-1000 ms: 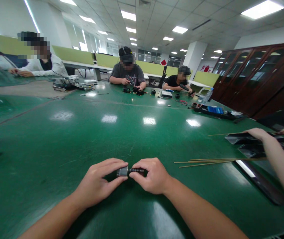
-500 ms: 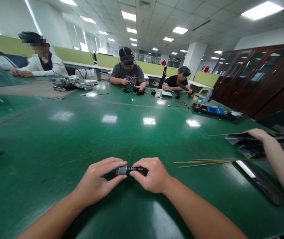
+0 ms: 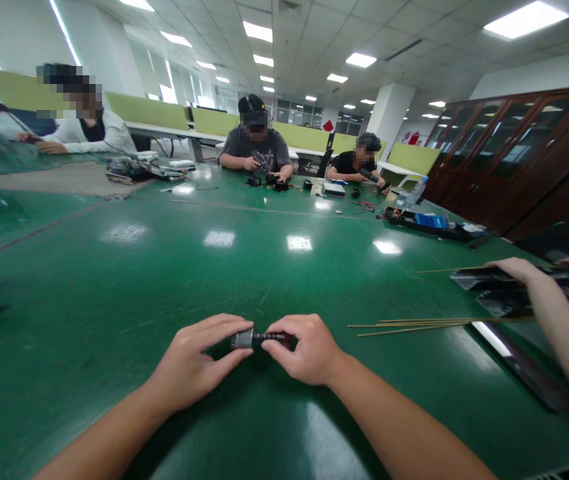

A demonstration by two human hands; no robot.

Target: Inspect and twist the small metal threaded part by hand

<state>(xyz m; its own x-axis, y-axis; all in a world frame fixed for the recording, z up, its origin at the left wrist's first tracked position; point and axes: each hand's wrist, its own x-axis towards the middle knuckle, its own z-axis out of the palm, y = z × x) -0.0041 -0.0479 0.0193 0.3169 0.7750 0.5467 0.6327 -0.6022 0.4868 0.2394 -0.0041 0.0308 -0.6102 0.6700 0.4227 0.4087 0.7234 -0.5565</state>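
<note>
L hand [image 3: 187,367] pinches small grey blocky metal-look piece [image 3: 242,339]; R hand [image 3: 312,350] grips thin dark ribbed shaft [image 3: 259,337], btwn hands, over glossy green tabletop [image 3: 214,280]. Parts look joined end to end; can't tell if fully seated. Beyond, to R: thin tan rods [image 3: 414,325].

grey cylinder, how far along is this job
Looks done: the grey cylinder and dark shaft are lined up. In hand: left hand holds the cylinder, right hand pinches the shaft. Remaining, probably: finishing the join or separation, can't tell which; shaft shows between the hands.
</note>
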